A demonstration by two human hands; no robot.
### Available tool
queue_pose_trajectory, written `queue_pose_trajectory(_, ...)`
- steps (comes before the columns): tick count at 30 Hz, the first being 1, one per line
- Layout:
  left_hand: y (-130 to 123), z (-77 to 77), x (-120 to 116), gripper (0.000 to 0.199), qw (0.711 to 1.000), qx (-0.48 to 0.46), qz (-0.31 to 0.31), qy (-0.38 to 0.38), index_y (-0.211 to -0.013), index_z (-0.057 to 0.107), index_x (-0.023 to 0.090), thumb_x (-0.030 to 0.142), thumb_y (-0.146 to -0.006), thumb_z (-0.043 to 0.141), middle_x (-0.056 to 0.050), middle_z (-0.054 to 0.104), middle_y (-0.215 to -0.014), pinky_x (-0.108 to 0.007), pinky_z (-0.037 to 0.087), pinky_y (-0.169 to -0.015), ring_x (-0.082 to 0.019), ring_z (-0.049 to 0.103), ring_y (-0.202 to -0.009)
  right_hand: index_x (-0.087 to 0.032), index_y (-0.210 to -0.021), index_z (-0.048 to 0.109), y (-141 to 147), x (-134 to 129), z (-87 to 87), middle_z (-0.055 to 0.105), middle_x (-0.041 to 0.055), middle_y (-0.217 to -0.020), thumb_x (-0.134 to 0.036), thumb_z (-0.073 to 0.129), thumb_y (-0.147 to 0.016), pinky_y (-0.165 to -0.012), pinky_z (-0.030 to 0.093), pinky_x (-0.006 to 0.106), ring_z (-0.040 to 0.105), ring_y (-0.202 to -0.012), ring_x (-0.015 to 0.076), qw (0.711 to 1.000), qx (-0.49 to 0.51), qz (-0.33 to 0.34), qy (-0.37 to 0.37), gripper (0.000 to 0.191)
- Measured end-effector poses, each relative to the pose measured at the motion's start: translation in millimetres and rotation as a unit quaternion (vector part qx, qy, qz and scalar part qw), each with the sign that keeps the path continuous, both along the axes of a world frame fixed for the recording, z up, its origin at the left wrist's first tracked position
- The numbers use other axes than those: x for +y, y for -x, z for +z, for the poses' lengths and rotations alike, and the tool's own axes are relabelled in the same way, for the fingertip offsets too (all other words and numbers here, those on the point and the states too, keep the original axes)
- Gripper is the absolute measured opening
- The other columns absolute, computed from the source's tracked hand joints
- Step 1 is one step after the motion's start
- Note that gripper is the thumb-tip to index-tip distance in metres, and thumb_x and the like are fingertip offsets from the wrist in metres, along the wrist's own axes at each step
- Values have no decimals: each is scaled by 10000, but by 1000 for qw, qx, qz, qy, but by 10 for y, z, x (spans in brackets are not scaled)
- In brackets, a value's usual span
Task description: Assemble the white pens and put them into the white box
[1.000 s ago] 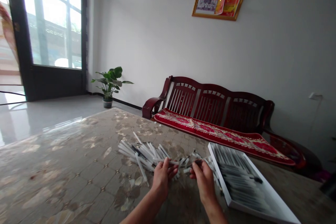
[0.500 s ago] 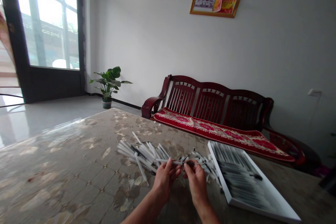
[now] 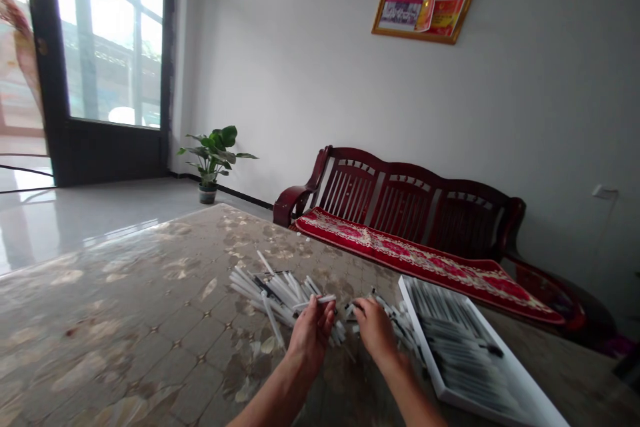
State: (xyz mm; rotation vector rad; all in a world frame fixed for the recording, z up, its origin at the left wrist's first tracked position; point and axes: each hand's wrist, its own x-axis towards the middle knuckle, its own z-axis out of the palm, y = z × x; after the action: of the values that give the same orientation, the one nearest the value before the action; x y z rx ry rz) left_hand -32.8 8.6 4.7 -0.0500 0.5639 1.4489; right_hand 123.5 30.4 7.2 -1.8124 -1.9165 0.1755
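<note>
**Our two hands at work among white plastic tubes on the desk**

Our left hand (image 3: 311, 337) has its grip closed on a single white plastic tube (image 3: 320, 299), held crosswise, just in front of a loose pile of white plastic tubes (image 3: 267, 293) near the middle of the desk (image 3: 125, 327). Our right hand (image 3: 375, 330) is curled, its grip partly closed at the pile's right end; we cannot tell whether it has hold of a tube. A white tray (image 3: 419, 337) packed with dark-tipped tubes lies on the desk, just right of that hand. A wooden sofa (image 3: 400, 213) with a red cushion stands beyond the desk.
</note>
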Motion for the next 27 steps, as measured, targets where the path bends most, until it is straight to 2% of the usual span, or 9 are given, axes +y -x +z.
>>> queue_pose_trajectory(5, -12, 40, -18, 95, 999, 31, 7, -9, -812, 602, 121, 146, -902, 589, -89, 739, -736, -185, 584, -549, -148, 730, -640, -214, -971, 731, 227, 172, 99, 681, 93, -1081, -259, 490, -929, -749, 454, 253, 657, -979, 203, 982, -180, -40, 44, 249)
queue_pose_trajectory(12, -34, 18, -30, 81, 999, 47, -4, -24, -815, 584, 129, 102, -890, 598, -79, 736, -740, -179, 589, -579, -134, 727, -647, -211, -879, 726, 254, 173, 63, 696, 87, -1032, -200, 617, -826, -759, 450, 264, 643, -996, 222, 981, -184, -45, 30, 122)
queue_pose_trajectory(14, -38, 15, -30, 81, 998, 52, -7, -21, -817, 582, 131, 101, -891, 597, -78, 734, -738, -179, 589, -576, -133, 726, -644, -218, -847, 717, 196, 127, 38, 708, 75, -987, -168, 623, -788, -782, 452, 280, 640, -985, 230, 993, -116, -31, -12, 122)
queue_pose_trajectory(16, -44, 19, -31, 78, 998, 57, -9, -19, -822, 582, 133, 100, -892, 596, -75, 732, -738, -177, 587, -569, -131, 725, -642, -213, -807, 708, 132, 69, 1, 725, 61, -889, -188, 609, -773, -773, 467, 297, 658, -890, 225, 998, 38, -11, -47, 108)
queue_pose_trajectory(17, -50, 22, -31, 76, 998, 59, -11, -18, -825, 582, 132, 96, -891, 595, -73, 730, -736, -176, 586, -567, -130, 724, -639, -206, -798, 705, 105, 35, -20, 729, 57, -837, -231, 610, -769, -744, 479, 302, 665, -824, 222, 989, 136, -4, -52, 103)
queue_pose_trajectory(19, -66, 26, -32, 71, 998, 66, -17, -17, -833, 584, 129, 87, -890, 594, -72, 727, -732, -179, 588, -571, -128, 723, -635, -187, -803, 706, 74, -43, -60, 728, 54, -758, -355, 641, -734, -646, 495, 305, 660, -708, 221, 945, 323, -5, -46, 193)
queue_pose_trajectory(21, -86, 27, -35, 72, 997, 73, -26, -17, -834, 584, 125, 77, -887, 594, -70, 721, -722, -182, 590, -574, -128, 721, -630, -173, -820, 714, 80, -129, -84, 725, 57, -736, -442, 689, -664, -568, 491, 294, 649, -660, 219, 895, 444, -16, -44, 311)
queue_pose_trajectory(24, -113, 29, -51, 77, 995, 83, -40, -24, -828, 578, 126, 80, -888, 593, -67, 713, -714, -180, 587, -564, -126, 717, -621, -168, -816, 723, 135, -243, -82, 726, 56, -748, -445, 732, -611, -556, 496, 279, 635, -646, 199, 858, 510, -25, -54, 345)
queue_pose_trajectory(27, -124, 27, -79, 80, 994, 91, -49, -31, -827, 574, 130, 84, -891, 591, -64, 710, -716, -177, 586, -562, -123, 716, -620, -167, -804, 729, 198, -305, -68, 730, 56, -756, -418, 737, -610, -570, 502, 275, 632, -648, 192, 850, 523, -20, -61, 317)
